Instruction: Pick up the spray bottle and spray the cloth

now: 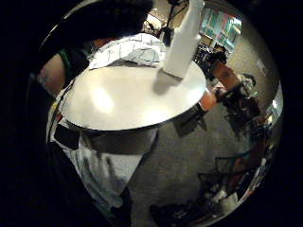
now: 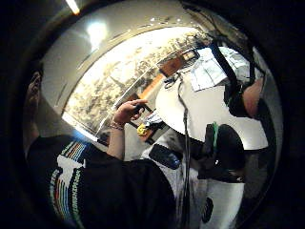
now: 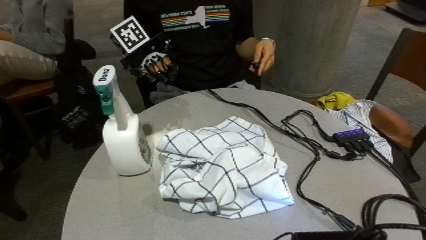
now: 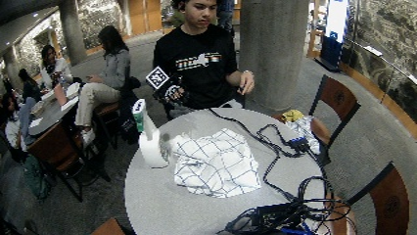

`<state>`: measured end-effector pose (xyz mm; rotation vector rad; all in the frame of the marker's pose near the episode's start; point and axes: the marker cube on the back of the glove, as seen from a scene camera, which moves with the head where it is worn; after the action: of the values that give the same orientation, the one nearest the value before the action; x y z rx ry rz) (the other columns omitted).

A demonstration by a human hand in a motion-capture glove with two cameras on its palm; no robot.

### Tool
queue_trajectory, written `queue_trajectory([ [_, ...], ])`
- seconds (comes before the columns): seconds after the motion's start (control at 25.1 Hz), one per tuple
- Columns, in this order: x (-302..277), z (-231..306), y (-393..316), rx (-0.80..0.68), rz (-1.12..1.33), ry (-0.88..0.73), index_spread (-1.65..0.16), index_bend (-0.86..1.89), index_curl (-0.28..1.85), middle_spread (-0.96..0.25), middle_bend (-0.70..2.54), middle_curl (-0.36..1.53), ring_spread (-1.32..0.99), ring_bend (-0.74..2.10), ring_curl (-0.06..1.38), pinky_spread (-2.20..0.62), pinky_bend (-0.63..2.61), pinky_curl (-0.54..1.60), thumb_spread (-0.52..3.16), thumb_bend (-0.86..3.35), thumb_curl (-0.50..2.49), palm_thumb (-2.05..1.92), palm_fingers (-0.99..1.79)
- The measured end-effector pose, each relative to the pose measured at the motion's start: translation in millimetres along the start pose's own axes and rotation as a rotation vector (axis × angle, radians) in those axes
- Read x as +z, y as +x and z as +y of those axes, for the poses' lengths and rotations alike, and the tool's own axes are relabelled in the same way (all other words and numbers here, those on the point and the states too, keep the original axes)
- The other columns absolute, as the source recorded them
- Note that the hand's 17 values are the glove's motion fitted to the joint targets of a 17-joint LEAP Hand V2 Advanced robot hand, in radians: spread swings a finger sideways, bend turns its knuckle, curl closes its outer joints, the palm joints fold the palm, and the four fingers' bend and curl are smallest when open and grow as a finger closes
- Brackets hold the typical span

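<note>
The white spray bottle (image 3: 124, 145) stands upright near the table (image 3: 120, 210) edge, just beside the crumpled checked cloth (image 3: 223, 167); its teal-collared trigger head carries dark lettering too small to read. The gloved right hand (image 3: 154, 62) hangs above the table's far edge, well apart from the bottle, its grip empty with fingers loosely curled downward.

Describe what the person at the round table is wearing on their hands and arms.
The right hand wears a black glove with white plastic pieces over the fingers. The left hand is bare, with a thin bracelet at the wrist. Both forearms are uncovered below the short sleeves of a black T-shirt, which carries a rainbow-striped print and white lettering across the chest.
</note>
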<state>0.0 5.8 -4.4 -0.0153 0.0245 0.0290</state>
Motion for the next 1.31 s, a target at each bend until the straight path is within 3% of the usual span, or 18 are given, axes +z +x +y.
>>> queue_trajectory([
  [0.4, -11, 18, -8, 0.096, 0.084, -0.006, -0.21, 0.34, 0.27, -0.09, 0.45, 0.24, -0.13, 0.30, 0.22, 0.06, 0.20, 0.14, 0.66, 0.38, 0.25, 0.74, 1.03],
  [0.88, -7, 7, -19, 0.002, 0.091, -0.086, -0.28, 0.22, 0.32, -0.11, 0.40, 0.31, -0.14, 0.19, 0.25, 0.08, 0.18, 0.18, 0.92, 0.27, 0.31, 0.74, 0.92],
  [1.11, -11, 11, -9, 0.099, 0.078, -0.068, -0.32, 0.14, 0.32, -0.11, 0.37, 0.33, -0.13, 0.20, 0.26, 0.10, 0.19, 0.19, 1.01, 0.22, 0.32, 0.73, 0.89],
  [1.31, -7, 8, 4, 0.193, -0.118, -0.009, -0.37, 0.01, 0.26, -0.12, 0.29, 0.33, -0.12, 0.27, 0.30, 0.13, 0.30, 0.23, 1.03, 0.15, 0.32, 0.68, 0.74],
])
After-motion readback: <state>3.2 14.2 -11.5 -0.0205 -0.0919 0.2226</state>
